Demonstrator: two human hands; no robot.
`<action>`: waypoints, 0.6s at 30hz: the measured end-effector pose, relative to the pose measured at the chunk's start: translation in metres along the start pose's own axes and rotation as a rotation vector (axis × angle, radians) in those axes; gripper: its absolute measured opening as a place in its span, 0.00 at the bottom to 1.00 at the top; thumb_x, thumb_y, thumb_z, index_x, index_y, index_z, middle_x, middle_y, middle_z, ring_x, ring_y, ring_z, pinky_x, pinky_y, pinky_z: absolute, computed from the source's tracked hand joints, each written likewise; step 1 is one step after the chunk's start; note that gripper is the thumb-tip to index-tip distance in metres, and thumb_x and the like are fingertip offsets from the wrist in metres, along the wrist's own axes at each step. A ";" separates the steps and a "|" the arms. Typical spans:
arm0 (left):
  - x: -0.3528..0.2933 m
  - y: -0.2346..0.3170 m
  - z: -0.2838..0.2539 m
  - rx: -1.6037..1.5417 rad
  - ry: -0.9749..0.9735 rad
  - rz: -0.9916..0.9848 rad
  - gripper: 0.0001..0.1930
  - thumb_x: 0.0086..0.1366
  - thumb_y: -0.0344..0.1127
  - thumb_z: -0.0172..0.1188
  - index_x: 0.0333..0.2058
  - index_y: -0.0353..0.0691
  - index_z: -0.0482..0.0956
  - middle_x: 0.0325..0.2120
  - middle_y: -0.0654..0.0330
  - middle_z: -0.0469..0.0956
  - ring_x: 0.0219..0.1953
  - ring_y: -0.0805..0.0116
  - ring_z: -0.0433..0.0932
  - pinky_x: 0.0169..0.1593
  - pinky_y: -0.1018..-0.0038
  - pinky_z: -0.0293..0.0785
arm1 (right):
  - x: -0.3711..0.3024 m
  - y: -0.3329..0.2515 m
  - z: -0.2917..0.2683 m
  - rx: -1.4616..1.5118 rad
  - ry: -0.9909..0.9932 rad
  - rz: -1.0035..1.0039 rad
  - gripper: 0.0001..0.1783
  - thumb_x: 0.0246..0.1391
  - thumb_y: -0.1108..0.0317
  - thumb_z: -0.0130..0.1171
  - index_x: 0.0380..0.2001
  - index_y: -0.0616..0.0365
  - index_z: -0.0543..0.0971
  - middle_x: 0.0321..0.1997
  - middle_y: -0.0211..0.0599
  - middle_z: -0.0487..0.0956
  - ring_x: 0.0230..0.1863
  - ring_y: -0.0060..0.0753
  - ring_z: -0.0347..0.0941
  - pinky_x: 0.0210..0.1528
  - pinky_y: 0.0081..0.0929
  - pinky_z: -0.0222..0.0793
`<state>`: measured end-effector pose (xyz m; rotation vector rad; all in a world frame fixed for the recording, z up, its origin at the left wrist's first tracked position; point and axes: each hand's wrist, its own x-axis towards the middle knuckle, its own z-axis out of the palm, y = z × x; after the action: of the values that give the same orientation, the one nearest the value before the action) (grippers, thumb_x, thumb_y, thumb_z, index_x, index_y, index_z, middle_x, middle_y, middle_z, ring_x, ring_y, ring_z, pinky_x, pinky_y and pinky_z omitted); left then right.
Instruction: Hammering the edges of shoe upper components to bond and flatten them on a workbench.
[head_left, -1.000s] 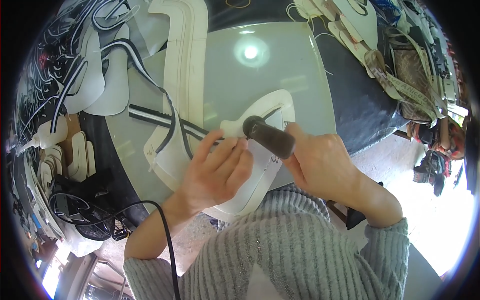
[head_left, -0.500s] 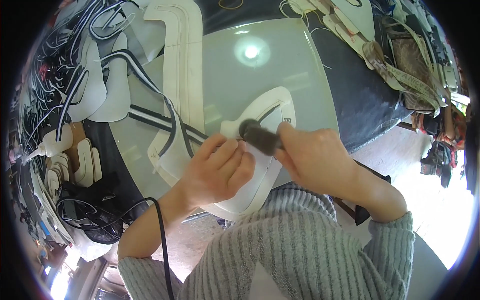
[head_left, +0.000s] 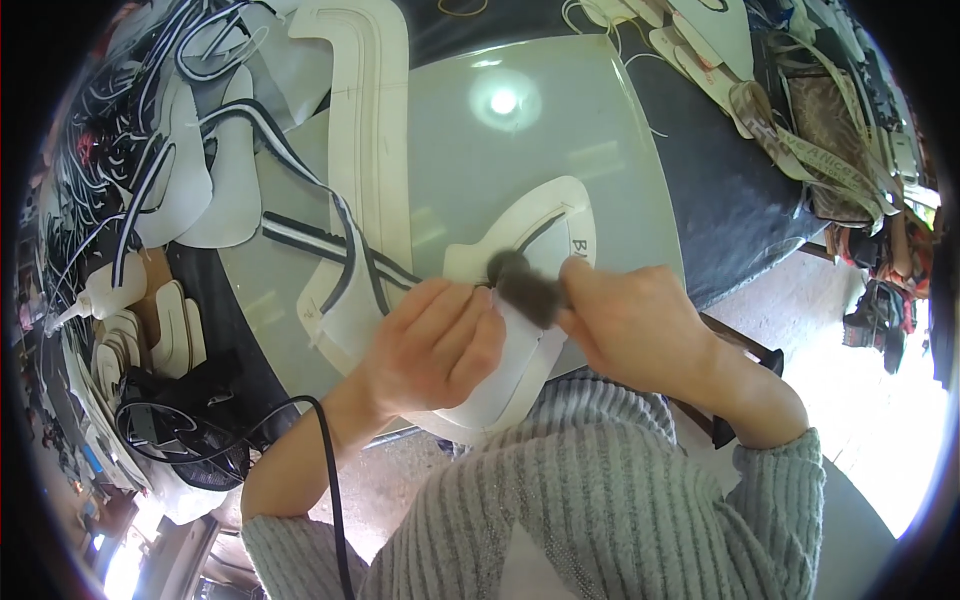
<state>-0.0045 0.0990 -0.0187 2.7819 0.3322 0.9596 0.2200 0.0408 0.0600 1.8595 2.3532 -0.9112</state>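
Observation:
My right hand (head_left: pixel 640 325) grips a small dark hammer (head_left: pixel 530 292), its head blurred by motion and low over a pale cut piece with a white board border (head_left: pixel 568 205). Close by on the left, my left hand (head_left: pixel 435 345) is closed in a pinch at the end of a black-and-white striped strip (head_left: pixel 335 245). Its fingertips lie right beside the hammer head, on the pale piece. A dark line of trim (head_left: pixel 540 230) follows part of that piece's inner edge. What lies under the fingertips is hidden.
A greenish-grey work mat (head_left: pixel 460 150) covers the table's middle. A long white template (head_left: pixel 375 130) lies on its left side. Farther left are a glue bottle (head_left: pixel 110 287), cut pieces and tangled strips. A black cable (head_left: pixel 325 470) crosses my left forearm. Straps and pieces pile at the far right.
The pale piece and both hands have shifted slightly right and nearer me. The hammer head has moved a little right and remains low over the piece.

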 end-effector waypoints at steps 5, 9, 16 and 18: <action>-0.001 -0.004 0.000 -0.020 0.003 -0.003 0.16 0.51 0.24 0.64 0.39 0.32 0.72 0.34 0.51 0.80 0.37 0.57 0.80 0.43 0.63 0.79 | 0.007 -0.001 -0.005 0.012 -0.054 0.024 0.18 0.64 0.56 0.53 0.32 0.63 0.70 0.17 0.43 0.77 0.20 0.49 0.77 0.21 0.41 0.71; -0.002 0.002 0.004 -0.046 0.073 -0.029 0.19 0.49 0.23 0.65 0.40 0.31 0.71 0.33 0.51 0.80 0.35 0.55 0.80 0.41 0.63 0.80 | 0.001 -0.001 0.007 0.005 -0.048 0.012 0.18 0.64 0.57 0.53 0.31 0.63 0.70 0.16 0.44 0.77 0.19 0.49 0.77 0.22 0.41 0.71; -0.001 -0.001 0.003 -0.212 0.128 -0.174 0.24 0.51 0.22 0.73 0.44 0.32 0.70 0.34 0.50 0.80 0.28 0.55 0.80 0.33 0.65 0.79 | 0.001 -0.006 -0.007 0.075 0.023 0.013 0.18 0.64 0.57 0.53 0.31 0.64 0.70 0.17 0.44 0.78 0.21 0.49 0.79 0.23 0.42 0.73; -0.002 0.004 0.005 -0.218 0.145 -0.215 0.24 0.49 0.22 0.73 0.43 0.32 0.71 0.32 0.50 0.79 0.30 0.53 0.80 0.35 0.64 0.78 | 0.002 -0.002 0.004 0.080 -0.106 0.065 0.12 0.60 0.63 0.56 0.32 0.61 0.70 0.19 0.44 0.76 0.22 0.55 0.75 0.25 0.49 0.68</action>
<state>-0.0023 0.0942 -0.0226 2.4300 0.5038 1.0758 0.2164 0.0407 0.0572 1.8534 2.2132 -1.0840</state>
